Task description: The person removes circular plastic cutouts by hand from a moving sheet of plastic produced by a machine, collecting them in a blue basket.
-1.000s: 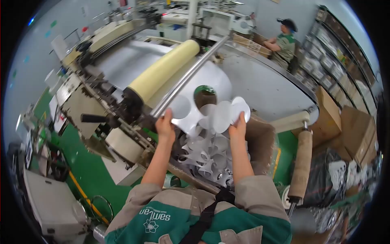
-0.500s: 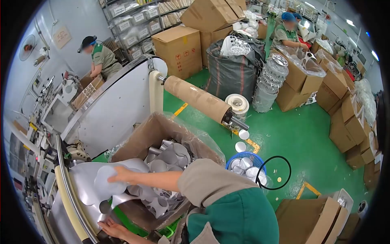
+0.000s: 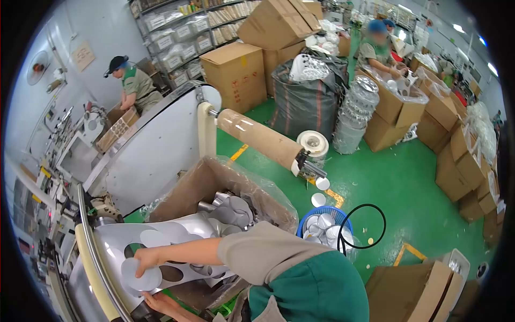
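My right hand (image 3: 146,261) is closed on a round silver disc (image 3: 137,279), its fingers lying over the disc's upper face. Below it, my left hand (image 3: 161,304) meets the disc's lower edge, fingers bent against it and their tips partly hidden. Under both hands, a shiny silver sheet (image 3: 115,236) with round cut-outs stretches from the machine's roller to the open carton. One dark round hole shows just above my right hand, and several more lie beneath my forearm.
The carton (image 3: 182,185) holds curled silver scraps (image 3: 230,212). A metal bar (image 3: 88,231) edges the machine at left. A brown roll (image 3: 260,134) juts out above the carton. A blue basket (image 3: 322,214) of discs stands on the green floor. Two co-workers (image 3: 134,86) (image 3: 375,51) are farther back.
My right hand has moved down the sheet with a disc, toward my left hand. The holed sheet now reaches farther over the carton, covering more of the scraps.
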Tool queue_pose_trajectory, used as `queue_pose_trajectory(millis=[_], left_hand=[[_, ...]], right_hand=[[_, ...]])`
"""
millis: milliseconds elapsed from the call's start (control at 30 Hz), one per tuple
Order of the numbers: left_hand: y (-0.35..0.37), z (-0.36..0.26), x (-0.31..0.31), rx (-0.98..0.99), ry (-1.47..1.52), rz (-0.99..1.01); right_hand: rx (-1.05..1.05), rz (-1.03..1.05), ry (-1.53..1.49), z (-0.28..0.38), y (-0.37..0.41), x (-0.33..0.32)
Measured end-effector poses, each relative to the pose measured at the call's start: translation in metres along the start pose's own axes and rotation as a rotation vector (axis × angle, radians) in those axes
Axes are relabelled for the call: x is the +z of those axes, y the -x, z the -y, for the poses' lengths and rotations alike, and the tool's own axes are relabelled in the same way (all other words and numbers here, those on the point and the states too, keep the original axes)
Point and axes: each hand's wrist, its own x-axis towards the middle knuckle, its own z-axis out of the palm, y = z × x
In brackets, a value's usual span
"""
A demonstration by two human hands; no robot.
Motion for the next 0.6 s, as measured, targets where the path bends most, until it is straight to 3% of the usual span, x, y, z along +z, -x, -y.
queue_pose_trajectory(millis=[67, 100, 167, 233, 267, 300, 333, 367, 400, 500, 600], left_hand=[[0.007, -0.005, 0.012, 0.022, 0.001, 0.054], [0.011, -0.014, 0.028, -0.025, 0.034, -0.03], [-0.003, -0.025, 0.036, -0.132, 0.296, -0.189], [-0.012, -0.02, 0.029, 0.049, 0.285, -0.254], [-0.016, -0.016, 0.023, 0.029, 0.289, -0.411], [-0.012, -0.021, 0.027, 0.121, 0.256, -0.436], [-0.007, -0.019, 0.029, 0.159, 0.26, -0.485], [-0.005, -0.003, 0.021, 0.152, 0.203, -0.457], [0.004, -0.002, 0.033, 0.145, 0.293, -0.379], [0.029, 0.014, 0.048, 0.005, 0.188, -0.301], [0.041, 0.029, 0.048, -0.017, 0.201, -0.214]], right_hand=[[-0.079, -0.045, -0.255, -0.018, 0.0, -0.008], [-0.064, -0.178, -0.158, -0.024, 0.0, -0.016], [-0.161, -0.278, -0.542, -0.034, 0.016, -0.035], [-0.059, -0.421, -0.659, -0.031, 0.027, -0.064], [-0.013, -0.496, -0.72, -0.028, 0.034, -0.078], [-0.194, -0.397, -0.595, -0.022, 0.035, -0.077], [-0.058, -0.418, -0.516, -0.026, 0.036, -0.089], [-0.189, -0.343, -0.455, -0.001, 0.037, -0.064], [-0.14, -0.296, -0.36, 0.007, 0.033, -0.052], [-0.037, -0.186, -0.008, 0.011, 0.013, -0.03], [0.166, 0.042, 0.191, 0.0, -0.005, -0.02]])
